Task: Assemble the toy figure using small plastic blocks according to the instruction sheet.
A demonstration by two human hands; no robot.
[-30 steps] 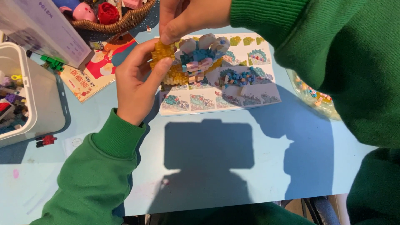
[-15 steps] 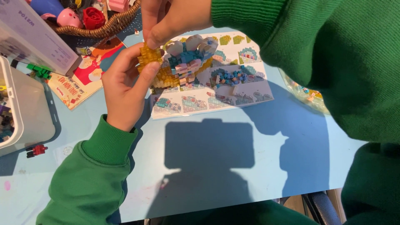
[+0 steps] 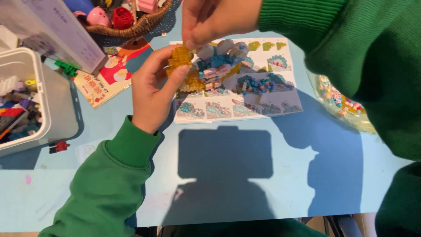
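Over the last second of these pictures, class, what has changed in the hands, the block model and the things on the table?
Little changed. Both hands and the block model sit slightly further left and higher in view, as do the basket and the white bin, so mostly the camera shifted. The grip on the model stayed, and it still hangs over the instruction sheet.

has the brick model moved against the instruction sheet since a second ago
No. The brick model sits over the instruction sheet's upper left part as before; only the camera view shifted.
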